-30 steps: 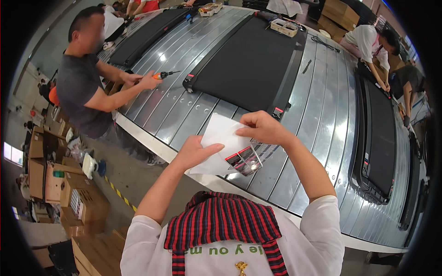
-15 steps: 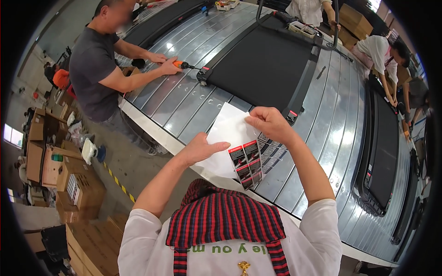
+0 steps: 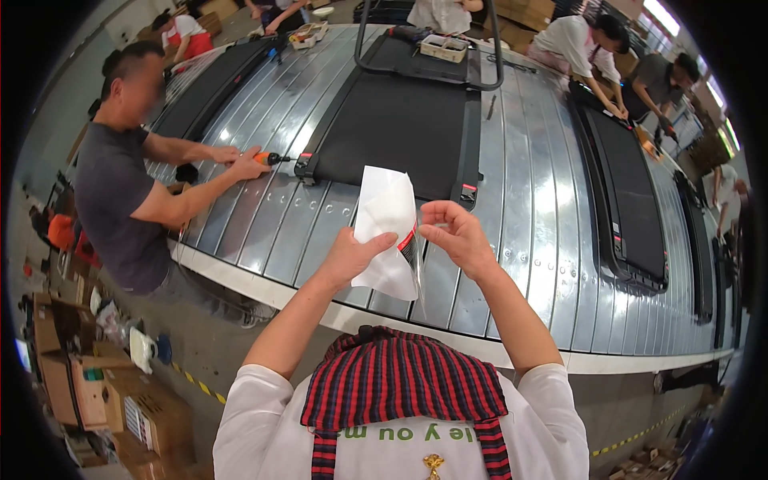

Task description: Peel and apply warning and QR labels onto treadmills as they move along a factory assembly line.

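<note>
A stack of white label sheets is gripped in my left hand, thumb on top and fingers beneath. The sheets stand tilted and curl along their right side, where a strip of red-and-black printed warning labels shows. My right hand is beside that edge, fingers partly curled and thumb apart from the index finger, with nothing visible between them. Beyond the sheets lies a black treadmill on the metal slatted worktable, its handrail frame raised at the far end.
On the left a co-worker holds an orange power screwdriver at the treadmill's near corner. Another treadmill lies to the right, with people at its far end. A parts tray sits at the back. Cardboard boxes stand on the left floor.
My right hand has come off the sheets' upper corner and sits beside their right edge. The sheets have turned, so most printed labels are out of sight. The whole view has swung right.
</note>
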`<state>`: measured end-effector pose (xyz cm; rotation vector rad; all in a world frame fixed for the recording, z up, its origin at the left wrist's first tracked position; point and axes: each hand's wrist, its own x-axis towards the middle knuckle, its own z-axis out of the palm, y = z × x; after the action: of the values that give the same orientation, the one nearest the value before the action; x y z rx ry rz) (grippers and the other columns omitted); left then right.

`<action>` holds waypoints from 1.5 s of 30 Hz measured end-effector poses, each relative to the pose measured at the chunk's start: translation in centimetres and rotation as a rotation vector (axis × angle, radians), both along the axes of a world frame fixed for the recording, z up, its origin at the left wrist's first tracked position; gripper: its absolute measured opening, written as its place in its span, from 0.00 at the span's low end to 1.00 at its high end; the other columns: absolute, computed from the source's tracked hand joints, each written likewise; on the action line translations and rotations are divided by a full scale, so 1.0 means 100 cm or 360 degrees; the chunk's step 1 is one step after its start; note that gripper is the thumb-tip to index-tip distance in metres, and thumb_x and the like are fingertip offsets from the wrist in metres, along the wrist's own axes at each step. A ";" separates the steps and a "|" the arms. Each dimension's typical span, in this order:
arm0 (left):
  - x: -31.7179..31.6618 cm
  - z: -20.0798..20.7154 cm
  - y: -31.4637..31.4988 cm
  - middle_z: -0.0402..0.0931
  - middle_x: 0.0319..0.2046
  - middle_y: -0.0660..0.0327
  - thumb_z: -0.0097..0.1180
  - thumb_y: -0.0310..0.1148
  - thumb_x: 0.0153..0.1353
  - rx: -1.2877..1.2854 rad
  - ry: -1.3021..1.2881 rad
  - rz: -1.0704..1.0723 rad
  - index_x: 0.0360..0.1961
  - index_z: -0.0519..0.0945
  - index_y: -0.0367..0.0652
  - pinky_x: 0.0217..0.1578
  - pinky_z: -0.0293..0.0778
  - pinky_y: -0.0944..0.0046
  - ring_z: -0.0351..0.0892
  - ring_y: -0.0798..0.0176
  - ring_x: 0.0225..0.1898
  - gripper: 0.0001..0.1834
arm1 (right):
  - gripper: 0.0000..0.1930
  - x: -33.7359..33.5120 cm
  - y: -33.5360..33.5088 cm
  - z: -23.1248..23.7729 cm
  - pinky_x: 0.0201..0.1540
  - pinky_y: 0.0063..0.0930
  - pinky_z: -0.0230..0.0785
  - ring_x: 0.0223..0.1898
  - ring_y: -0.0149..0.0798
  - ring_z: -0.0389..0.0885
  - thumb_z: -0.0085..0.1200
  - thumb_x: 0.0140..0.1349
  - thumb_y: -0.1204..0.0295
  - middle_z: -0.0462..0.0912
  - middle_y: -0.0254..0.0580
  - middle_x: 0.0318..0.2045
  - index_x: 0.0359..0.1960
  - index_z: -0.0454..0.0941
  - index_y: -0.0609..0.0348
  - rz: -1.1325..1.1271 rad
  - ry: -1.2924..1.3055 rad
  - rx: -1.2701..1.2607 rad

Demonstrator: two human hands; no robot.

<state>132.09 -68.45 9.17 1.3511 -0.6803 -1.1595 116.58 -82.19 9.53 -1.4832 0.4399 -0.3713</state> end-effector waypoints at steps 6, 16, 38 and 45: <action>0.022 0.000 -0.001 0.76 0.35 0.58 0.60 0.37 0.50 -0.0122 0.0111 -0.0112 0.42 0.74 0.34 0.35 0.73 0.66 0.76 0.66 0.34 0.21 | 0.23 0.016 0.007 0.000 0.46 0.25 0.65 0.39 0.29 0.74 0.57 0.53 0.68 0.77 0.38 0.37 0.49 0.66 0.62 -0.0150 -0.0054 0.0165; 0.058 -0.007 -0.017 0.76 0.34 0.58 0.59 0.38 0.51 -0.0081 0.0139 -0.0302 0.40 0.75 0.32 0.34 0.72 0.66 0.76 0.66 0.33 0.21 | 0.10 0.046 0.031 0.018 0.30 0.19 0.68 0.26 0.26 0.75 0.55 0.54 0.73 0.77 0.34 0.26 0.36 0.72 0.63 -0.0540 -0.0088 0.0105; 0.066 -0.015 -0.030 0.74 0.24 0.64 0.51 0.44 0.58 -0.0261 -0.0314 -0.0273 0.29 0.77 0.35 0.28 0.66 0.70 0.68 0.73 0.27 0.19 | 0.05 0.081 0.067 0.003 0.25 0.22 0.68 0.22 0.31 0.77 0.51 0.53 0.77 0.78 0.45 0.22 0.31 0.75 0.65 -0.0907 0.0159 -0.1151; 0.036 -0.015 -0.022 0.74 0.24 0.63 0.51 0.47 0.57 -0.0169 -0.0313 -0.0168 0.29 0.77 0.35 0.28 0.66 0.70 0.69 0.73 0.28 0.21 | 0.06 0.052 0.061 0.000 0.25 0.32 0.68 0.23 0.44 0.78 0.50 0.53 0.74 0.77 0.49 0.21 0.29 0.75 0.64 -0.0769 0.0177 -0.0837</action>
<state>135.70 -70.61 7.63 1.3631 -0.9517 -1.0665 121.75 -76.06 9.54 -1.9062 0.8402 -0.8370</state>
